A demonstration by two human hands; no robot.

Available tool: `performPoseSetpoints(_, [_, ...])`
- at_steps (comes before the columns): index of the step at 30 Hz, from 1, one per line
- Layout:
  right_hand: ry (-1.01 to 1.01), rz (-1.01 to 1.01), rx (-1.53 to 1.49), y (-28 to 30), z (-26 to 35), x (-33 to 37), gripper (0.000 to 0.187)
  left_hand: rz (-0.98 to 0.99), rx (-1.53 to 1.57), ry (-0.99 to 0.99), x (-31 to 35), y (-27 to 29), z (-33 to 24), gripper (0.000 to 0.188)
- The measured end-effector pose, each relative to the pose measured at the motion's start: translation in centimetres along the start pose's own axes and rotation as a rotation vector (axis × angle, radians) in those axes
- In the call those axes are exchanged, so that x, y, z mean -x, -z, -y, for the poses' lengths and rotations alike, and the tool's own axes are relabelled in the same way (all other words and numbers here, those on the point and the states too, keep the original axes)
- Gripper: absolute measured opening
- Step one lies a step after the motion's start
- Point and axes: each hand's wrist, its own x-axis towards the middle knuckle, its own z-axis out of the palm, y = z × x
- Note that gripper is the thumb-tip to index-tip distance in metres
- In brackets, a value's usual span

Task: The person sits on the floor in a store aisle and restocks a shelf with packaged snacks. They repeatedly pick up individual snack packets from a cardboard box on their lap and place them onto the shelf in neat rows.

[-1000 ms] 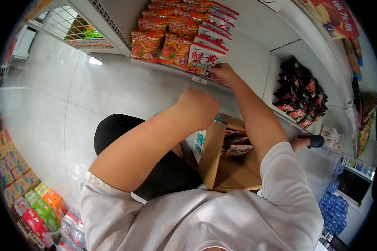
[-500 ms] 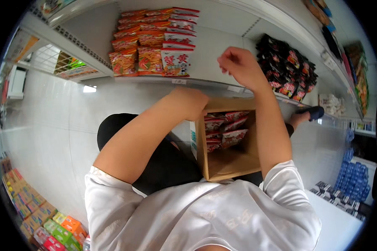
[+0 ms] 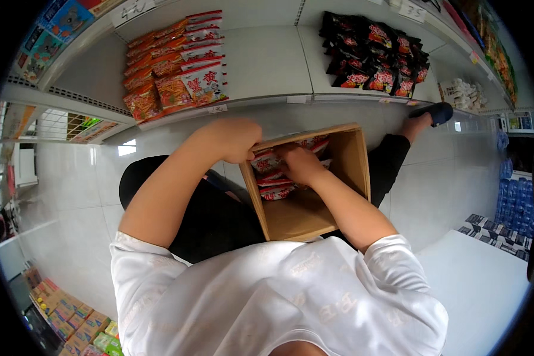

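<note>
A cardboard box (image 3: 354, 163) stands open between my legs, tilted a little, with red and white snack packets (image 3: 277, 193) stacked along its left side. My left hand (image 3: 241, 140) is closed on the box's upper left corner. Inside the box, my right hand (image 3: 302, 164) has its fingers curled on one of the packets; the fingertips are partly hidden among the bags. In front, on the low shelf, orange and white snack packets (image 3: 172, 92) lean in several rows.
Black snack packets (image 3: 377, 56) fill the shelf's right part, beside small white packets (image 3: 460, 94). The shelf's front edge (image 3: 267, 102) runs just beyond the box. Stacked cartons (image 3: 71, 314) lie at lower left; a white surface (image 3: 471, 285) and blue bottles (image 3: 514, 204) are at right.
My right hand has come down from near the shelf into the box, onto the packets. My left hand stays at the box's corner. The view has shifted, and the box appears turned.
</note>
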Motion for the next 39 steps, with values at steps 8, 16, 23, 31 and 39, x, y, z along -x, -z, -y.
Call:
performPoseSetpoints(8, [0.079, 0.126, 0.296, -1.1, -0.5, -2.3, 0.027, -0.029, -0.142, 0.140, -0.3, -0.5, -0.4, 0.024])
performPoseSetpoints(16, [0.242, -0.094, 0.339, -2.4, -0.3, -1.8, 0.033, -0.052, -0.125, 0.165, 0.5, -0.5, -0.8, 0.023])
performPoseSetpoints(23, [0.213, -0.056, 0.300, -2.5, 0.0, -1.5, 0.035, -0.066, -0.098, 0.154, 0.5, -1.1, -0.4, 0.024])
performPoseSetpoints(31, [0.116, 0.062, 0.195, -2.7, -0.5, -1.8, 0.034, -0.080, -0.034, 0.112, 1.0, -1.0, 0.0, 0.026])
performPoseSetpoints(39, [0.097, 0.079, 0.106, -1.5, 0.2, -1.4, 0.040, -0.085, 0.027, 0.103, 1.6, -1.2, 0.3, 0.028])
